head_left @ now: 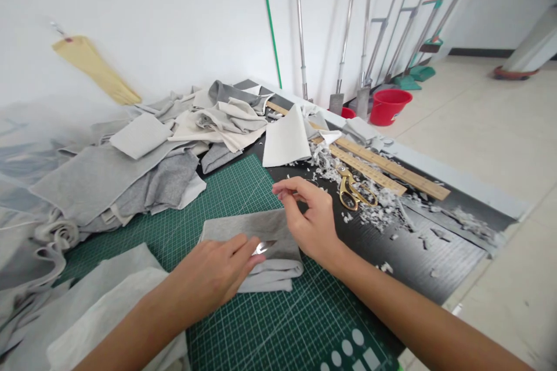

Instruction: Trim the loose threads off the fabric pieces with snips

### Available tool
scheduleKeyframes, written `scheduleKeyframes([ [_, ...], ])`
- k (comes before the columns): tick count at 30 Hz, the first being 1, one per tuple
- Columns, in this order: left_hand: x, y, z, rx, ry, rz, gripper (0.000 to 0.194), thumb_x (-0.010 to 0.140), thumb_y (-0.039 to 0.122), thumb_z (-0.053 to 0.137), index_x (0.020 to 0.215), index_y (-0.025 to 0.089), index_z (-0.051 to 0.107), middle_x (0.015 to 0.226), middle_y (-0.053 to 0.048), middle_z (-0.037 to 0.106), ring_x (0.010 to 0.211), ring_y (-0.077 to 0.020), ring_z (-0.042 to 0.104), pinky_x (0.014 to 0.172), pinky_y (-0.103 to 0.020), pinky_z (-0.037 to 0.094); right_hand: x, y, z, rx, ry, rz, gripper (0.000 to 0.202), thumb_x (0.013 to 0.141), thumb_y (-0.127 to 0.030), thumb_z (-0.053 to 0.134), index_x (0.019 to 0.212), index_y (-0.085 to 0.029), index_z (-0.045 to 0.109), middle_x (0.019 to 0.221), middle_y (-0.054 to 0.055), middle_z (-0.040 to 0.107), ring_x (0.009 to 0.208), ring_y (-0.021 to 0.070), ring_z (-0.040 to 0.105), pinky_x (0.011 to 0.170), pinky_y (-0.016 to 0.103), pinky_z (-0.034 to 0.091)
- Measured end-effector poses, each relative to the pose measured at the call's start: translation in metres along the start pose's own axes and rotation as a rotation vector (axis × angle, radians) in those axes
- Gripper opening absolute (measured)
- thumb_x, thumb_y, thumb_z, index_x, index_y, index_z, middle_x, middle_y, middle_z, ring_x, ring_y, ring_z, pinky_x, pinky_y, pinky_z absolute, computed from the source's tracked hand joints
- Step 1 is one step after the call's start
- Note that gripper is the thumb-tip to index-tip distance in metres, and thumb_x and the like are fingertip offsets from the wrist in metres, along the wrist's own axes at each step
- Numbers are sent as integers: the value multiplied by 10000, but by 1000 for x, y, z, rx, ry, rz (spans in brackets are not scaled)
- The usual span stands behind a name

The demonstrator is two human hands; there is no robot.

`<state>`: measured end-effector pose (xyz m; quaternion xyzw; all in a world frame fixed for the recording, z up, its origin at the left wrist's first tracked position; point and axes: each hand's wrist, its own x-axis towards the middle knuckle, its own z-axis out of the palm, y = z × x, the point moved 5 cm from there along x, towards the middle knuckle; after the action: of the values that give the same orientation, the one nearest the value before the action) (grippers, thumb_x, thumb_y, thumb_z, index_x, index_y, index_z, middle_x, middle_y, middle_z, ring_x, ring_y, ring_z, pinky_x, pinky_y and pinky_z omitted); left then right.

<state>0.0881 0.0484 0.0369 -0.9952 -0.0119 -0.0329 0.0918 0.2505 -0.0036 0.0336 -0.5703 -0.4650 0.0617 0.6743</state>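
Note:
Over the middle of the green cutting mat, my left hand is closed around a small shiny metal tool with a narrow tip pointing right. Its grip part is hidden by my fingers, so I cannot tell its exact kind. Below it lies a folded piece of grey fabric, its layered lower edge near my left fingers. My right hand is raised by the fabric's right end, fingers curled and thumb and fingertips pinched together. Whatever is between those fingertips, if anything, is too small to make out.
Heaped grey fabric pieces cover the left and back. Gold-handled scissors, wooden rulers and scattered grey scraps lie right of the mat on the black table. A red bucket stands on the floor beyond.

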Motion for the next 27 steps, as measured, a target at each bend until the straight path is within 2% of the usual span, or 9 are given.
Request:
scheduleKeyframes([
  [3,-5,-7,-1,33,89,-37,310,1010,353,365,1189,158,527,904,-41,670,599,-161,648,452,-278,474,1,-1,-1,3,8,-12,233,841,-57,493,918,-181,673,870,17,699,804,133,650,735,267,537],
  [6,-18,-20,2,125,54,-68,345,1024,343,305,1136,155,572,863,-43,682,545,-145,627,430,-259,457,1,-3,-1,9,12,-15,237,835,-52,492,918,-178,675,866,20,698,802,133,650,736,266,535],
  [10,-51,-34,2,258,12,-35,359,1031,275,280,1017,161,621,875,-48,700,527,-126,626,395,-232,418,1,-4,-3,21,19,-9,243,834,-52,487,917,-185,673,863,18,699,796,134,651,734,269,537],
  [13,-75,-34,-2,253,26,-49,348,1030,310,291,1091,161,600,898,-59,709,572,-135,653,429,-232,451,1,-5,-3,28,11,-12,245,833,-52,489,919,-188,674,868,15,702,792,132,652,734,266,538],
  [15,-83,-27,-6,210,49,-73,347,1020,366,330,1172,154,560,913,-64,710,623,-150,675,451,-241,473,0,-6,-2,29,5,-10,247,831,-50,494,924,-186,677,867,14,702,795,131,653,737,265,538],
  [18,-78,-8,-12,144,77,-50,329,1023,349,332,1176,148,543,921,-52,712,629,-145,673,469,-248,484,-1,-5,-2,27,1,5,237,833,-56,503,923,-184,681,863,14,701,801,133,653,740,267,538],
  [22,-50,12,-14,97,72,41,270,1029,251,312,1076,154,559,873,-27,696,609,-138,651,436,-247,446,-1,-4,0,21,-17,22,232,846,-67,503,924,-194,680,874,9,700,807,134,650,735,269,537],
  [27,-11,6,-8,39,45,-15,312,1009,346,387,1206,137,506,889,-36,664,608,-141,637,441,-244,424,-1,0,1,3,-26,34,233,852,-71,496,923,-199,678,879,12,694,809,137,645,719,271,531],
])
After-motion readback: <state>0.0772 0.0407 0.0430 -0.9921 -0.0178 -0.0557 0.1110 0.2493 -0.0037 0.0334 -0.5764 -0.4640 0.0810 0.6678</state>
